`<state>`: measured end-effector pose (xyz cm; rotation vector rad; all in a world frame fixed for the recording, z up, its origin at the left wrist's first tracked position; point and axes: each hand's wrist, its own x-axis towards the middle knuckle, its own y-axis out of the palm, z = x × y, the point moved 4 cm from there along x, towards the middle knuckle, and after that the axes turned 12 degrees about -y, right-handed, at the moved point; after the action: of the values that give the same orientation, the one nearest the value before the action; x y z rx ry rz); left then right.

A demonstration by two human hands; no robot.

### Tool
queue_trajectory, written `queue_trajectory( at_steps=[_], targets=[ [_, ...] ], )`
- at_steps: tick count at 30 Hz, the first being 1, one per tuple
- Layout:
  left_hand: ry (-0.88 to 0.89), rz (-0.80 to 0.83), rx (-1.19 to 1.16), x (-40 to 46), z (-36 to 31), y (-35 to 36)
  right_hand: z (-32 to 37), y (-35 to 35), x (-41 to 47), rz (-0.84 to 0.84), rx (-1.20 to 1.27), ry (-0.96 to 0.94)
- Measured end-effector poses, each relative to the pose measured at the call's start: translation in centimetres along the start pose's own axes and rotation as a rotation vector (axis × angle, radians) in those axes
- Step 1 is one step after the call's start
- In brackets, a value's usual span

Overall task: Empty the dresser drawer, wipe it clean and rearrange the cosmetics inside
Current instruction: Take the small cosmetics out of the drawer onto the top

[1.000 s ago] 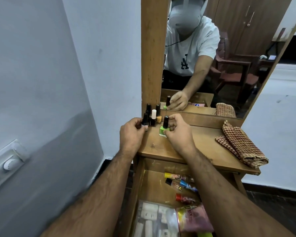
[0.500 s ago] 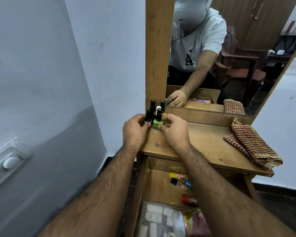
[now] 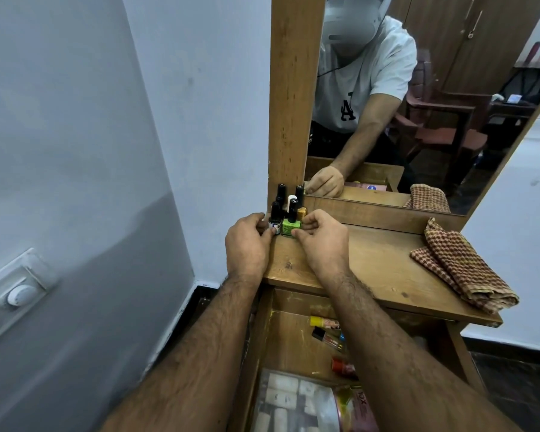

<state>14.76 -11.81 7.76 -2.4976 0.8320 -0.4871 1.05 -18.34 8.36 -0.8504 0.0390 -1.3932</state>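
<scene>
Several small nail polish bottles stand clustered at the back left corner of the wooden dresser top (image 3: 371,263), against the mirror frame. My left hand (image 3: 247,244) pinches a black-capped bottle with a white label (image 3: 275,221). My right hand (image 3: 321,241) holds the green bottle (image 3: 291,226) right beside it; both bottles rest on the top. Below, the drawer (image 3: 287,341) stands open with a yellow-capped tube (image 3: 323,322), a black-capped tube (image 3: 328,337), a red item (image 3: 342,366) and a clear plastic pouch (image 3: 290,403) inside, partly hidden by my right forearm.
A folded red-checked cloth (image 3: 462,269) lies on the right end of the dresser top. The mirror (image 3: 418,104) rises behind it. A grey wall with a switch plate (image 3: 16,291) stands close on the left.
My right hand slid the green bottle left and back into the cluster of bottles. My left hand stayed on the white-labelled bottle. The camera moved closer.
</scene>
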Motion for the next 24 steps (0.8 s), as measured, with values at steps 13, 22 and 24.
queue_trajectory(
  at_steps=[13,22,24],
  targets=[
    [0.039,-0.013,0.062,-0.03,-0.27,0.19,-0.11,0.06,0.09,-0.001,0.007,-0.003],
    [0.021,-0.019,0.058,-0.17,-0.25,0.09,-0.14,-0.02,0.0,0.0,0.016,0.013],
    [0.024,-0.021,0.051,-0.22,-0.35,-0.01,-0.15,-0.11,0.0,0.001,0.038,0.024]
  ],
)
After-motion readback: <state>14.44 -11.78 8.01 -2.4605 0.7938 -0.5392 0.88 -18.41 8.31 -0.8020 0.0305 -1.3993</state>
